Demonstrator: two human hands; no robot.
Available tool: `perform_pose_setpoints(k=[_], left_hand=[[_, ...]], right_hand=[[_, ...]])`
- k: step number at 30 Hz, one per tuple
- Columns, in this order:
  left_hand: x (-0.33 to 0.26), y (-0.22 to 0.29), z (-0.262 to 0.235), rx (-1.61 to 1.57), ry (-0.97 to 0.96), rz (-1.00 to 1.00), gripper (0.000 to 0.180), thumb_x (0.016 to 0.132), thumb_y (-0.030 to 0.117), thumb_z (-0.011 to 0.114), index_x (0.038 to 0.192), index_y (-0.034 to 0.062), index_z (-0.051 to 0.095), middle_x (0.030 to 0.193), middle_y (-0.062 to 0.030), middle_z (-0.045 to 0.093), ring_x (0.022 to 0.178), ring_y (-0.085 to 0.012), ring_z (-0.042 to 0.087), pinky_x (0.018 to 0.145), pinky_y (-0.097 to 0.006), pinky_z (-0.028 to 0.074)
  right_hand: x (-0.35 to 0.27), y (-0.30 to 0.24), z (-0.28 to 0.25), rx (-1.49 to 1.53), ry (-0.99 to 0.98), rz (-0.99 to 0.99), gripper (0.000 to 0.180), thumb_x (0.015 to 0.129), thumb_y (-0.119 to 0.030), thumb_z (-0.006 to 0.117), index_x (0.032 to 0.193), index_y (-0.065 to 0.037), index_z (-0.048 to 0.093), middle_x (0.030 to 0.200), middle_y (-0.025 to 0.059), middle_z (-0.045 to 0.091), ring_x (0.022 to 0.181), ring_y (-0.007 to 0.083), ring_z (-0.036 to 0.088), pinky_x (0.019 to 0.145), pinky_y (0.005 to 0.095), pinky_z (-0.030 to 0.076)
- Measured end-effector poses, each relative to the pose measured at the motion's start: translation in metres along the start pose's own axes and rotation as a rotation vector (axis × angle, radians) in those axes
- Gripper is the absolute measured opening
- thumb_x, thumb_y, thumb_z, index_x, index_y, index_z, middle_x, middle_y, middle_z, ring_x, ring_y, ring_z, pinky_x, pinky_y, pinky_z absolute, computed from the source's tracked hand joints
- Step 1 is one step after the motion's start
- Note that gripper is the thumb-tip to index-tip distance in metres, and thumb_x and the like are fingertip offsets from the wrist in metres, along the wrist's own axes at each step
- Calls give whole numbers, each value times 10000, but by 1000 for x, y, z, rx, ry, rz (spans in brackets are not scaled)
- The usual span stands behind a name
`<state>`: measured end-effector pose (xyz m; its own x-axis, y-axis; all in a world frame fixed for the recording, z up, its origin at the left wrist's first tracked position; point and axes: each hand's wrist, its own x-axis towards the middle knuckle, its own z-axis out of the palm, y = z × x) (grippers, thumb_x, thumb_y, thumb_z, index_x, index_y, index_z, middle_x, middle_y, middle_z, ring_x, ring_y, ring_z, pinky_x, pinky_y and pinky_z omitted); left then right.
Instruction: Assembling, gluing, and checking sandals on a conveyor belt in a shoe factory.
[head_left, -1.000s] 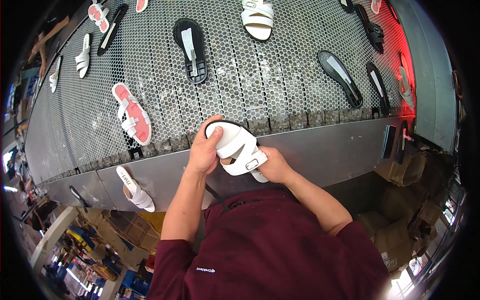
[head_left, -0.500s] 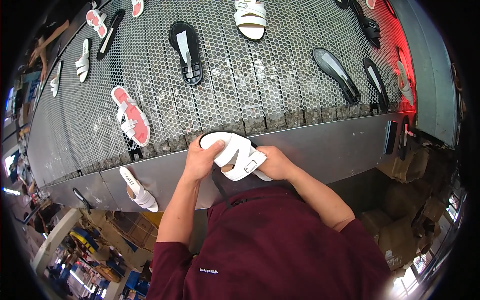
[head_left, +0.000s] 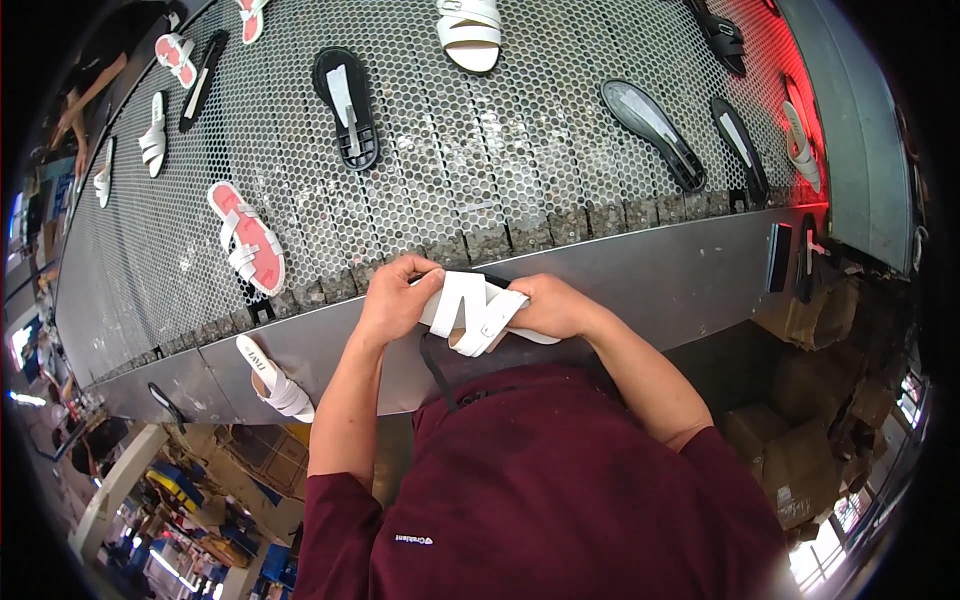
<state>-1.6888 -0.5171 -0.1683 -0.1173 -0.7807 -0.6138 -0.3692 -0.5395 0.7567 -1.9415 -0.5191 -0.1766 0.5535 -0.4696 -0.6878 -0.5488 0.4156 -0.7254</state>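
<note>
Both hands hold a white strappy sandal [head_left: 463,305] in front of my body, above the metal ledge. Its wide straps cross, and a small buckle sits on one of them. At the sandal's left end, my left hand [head_left: 395,300] pinches the rim between thumb and fingers. My right hand [head_left: 553,306] is wrapped around the other end, next to the buckle strap. A dark edge shows behind the sandal's far side; how it joins the sandal is hidden. To the left, a white slide sandal [head_left: 270,378] lies on the ledge.
A perforated metal conveyor [head_left: 420,200] carries several shoe parts: a black sole [head_left: 345,108], another dark sole [head_left: 652,133], a white sandal with pink insole [head_left: 247,238] and a white sandal [head_left: 468,35]. Red light glows beside a grey machine housing [head_left: 862,150]. Cardboard boxes [head_left: 800,465] stand low right.
The pieces on the conveyor have shifted left. My left hand has moved from thumb on the insole to a pinch at the rim, and the sandal is tilted differently.
</note>
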Motion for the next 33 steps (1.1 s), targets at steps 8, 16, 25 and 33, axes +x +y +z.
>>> perform_pose_setpoints(k=[8, 16, 25, 33], left_hand=[[0, -38, 22, -149, 295, -55, 241, 856, 122, 649, 1024, -50, 628, 970, -98, 674, 905, -157, 618, 824, -285, 477], [-20, 58, 71, 732, -41, 743, 469, 685, 228, 784, 1083, 58, 603, 1074, -120, 616, 1035, -292, 570, 932, -416, 423], [18, 48, 130, 1086, -333, 791, 581, 626, 238, 768, 1121, 21, 554, 916, -91, 567, 897, -266, 577, 839, -381, 447], [17, 64, 126, 942, -302, 760, 616, 629, 228, 797, 1160, 36, 551, 970, -110, 586, 885, -298, 593, 802, -397, 477]], right_hand=[[-26, 40, -14, 209, 184, 175, 251, 858, -180, 674, 956, 45, 621, 813, 82, 663, 613, 103, 619, 568, 260, 504], [-36, 41, -21, 137, 249, 156, 286, 848, -248, 665, 929, 24, 640, 782, 113, 677, 601, 147, 648, 581, 291, 509], [-55, 52, -22, 150, 320, 48, 407, 753, -298, 740, 1018, -13, 622, 902, 154, 662, 840, 251, 645, 747, 361, 497], [-56, 79, -35, -652, 617, -376, 728, 650, -280, 815, 1291, -131, 504, 1161, 88, 495, 1112, 293, 442, 933, 415, 388]])
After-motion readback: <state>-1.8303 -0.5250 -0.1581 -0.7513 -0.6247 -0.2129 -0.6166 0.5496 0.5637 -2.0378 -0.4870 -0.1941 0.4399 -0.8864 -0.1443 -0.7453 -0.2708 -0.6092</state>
